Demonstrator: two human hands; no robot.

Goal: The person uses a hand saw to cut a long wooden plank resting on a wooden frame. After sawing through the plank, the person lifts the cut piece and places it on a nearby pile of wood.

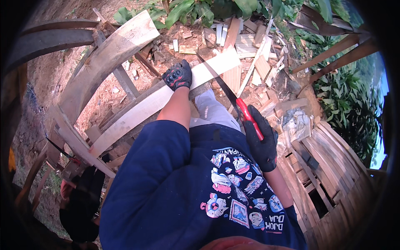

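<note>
A long pale wooden plank (146, 106) runs slantwise from the lower left to the upper middle, brightest at its sunlit far end. My left hand (178, 76), in a black glove with red marks, is closed over the plank partway along it. In my black-gloved right hand (262, 135) is the red handle of a handsaw (233, 96). The dark saw blade points up and left, lying across the plank to the right of my left hand. Whether its teeth bite into the wood, I cannot tell.
Weathered timbers (93, 68) stand at the left. Wood offcuts (250, 50) litter the ground ahead, near green plants (187, 10). Stacked boards (333, 154) lie at the right. Another person in dark clothes (83, 204) is at the lower left.
</note>
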